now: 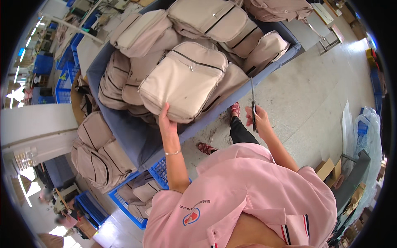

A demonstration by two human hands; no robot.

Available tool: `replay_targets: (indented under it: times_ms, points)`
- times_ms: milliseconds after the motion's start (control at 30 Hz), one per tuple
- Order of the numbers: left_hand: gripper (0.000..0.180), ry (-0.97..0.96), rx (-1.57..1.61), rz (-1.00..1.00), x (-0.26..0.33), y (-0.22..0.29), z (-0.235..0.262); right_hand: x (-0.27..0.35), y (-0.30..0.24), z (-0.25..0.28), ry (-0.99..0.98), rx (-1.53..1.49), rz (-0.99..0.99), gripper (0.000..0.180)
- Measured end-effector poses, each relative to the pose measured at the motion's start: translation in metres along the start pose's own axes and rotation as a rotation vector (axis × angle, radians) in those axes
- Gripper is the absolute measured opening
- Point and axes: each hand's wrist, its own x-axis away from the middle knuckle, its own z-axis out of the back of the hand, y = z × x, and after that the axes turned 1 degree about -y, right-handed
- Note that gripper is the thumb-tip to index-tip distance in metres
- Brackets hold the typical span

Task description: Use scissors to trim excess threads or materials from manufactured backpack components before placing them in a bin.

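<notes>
A beige backpack [186, 80] with a dark zipper line lies on top of a heap of similar backpacks in a large blue-grey fabric bin [124, 136]. My left hand [167, 122] grips its near lower edge, thumb on top and the other fingers hidden beneath. Off the bin's right side, my right hand [259, 120] is closed round the dark handles of a pair of scissors [253, 99]. Their slim blades point away from me, toward the bin's rim. A bracelet circles my left wrist.
More beige backpacks [99, 153] are stacked left of the bin. Blue plastic crates [142, 223] stand near my left side, with bags inside. Cardboard boxes [326, 169] and clear plastic wrapping [372, 128] are at the right. Far left, people sit among work tables.
</notes>
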Motion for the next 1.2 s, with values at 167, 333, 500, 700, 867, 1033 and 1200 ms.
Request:
replay_targets:
  times_ms: [167,333,500,700,867,1033,1200]
  points:
    - [0.050,0.120,-0.045,-0.077,0.134,0.025,0.065,0.017,0.008,-0.072,-0.222,-0.101,0.090,0.035]
    - [0.057,0.187,-0.135,-0.021,0.247,-0.012,0.129,0.054,0.038,-0.142,-0.346,-0.086,0.205,0.028]
    - [0.060,0.200,-0.137,0.149,0.298,-0.032,0.175,0.063,0.080,-0.168,-0.407,-0.147,0.067,0.020]
    - [0.075,0.038,-0.652,0.397,0.287,-0.042,0.209,0.062,0.108,-0.168,-0.271,-0.260,0.112,0.020]
    - [0.087,-0.070,-1.040,0.714,0.270,-0.049,0.200,0.091,0.105,-0.135,-0.100,0.090,0.086,0.039]
    - [0.095,-0.239,-1.075,0.655,0.250,-0.065,0.207,0.144,0.136,-0.120,0.029,0.650,0.264,0.059]
    - [0.097,-0.309,-1.136,0.736,0.237,-0.069,0.212,0.147,0.144,-0.121,0.073,0.710,0.222,0.061]
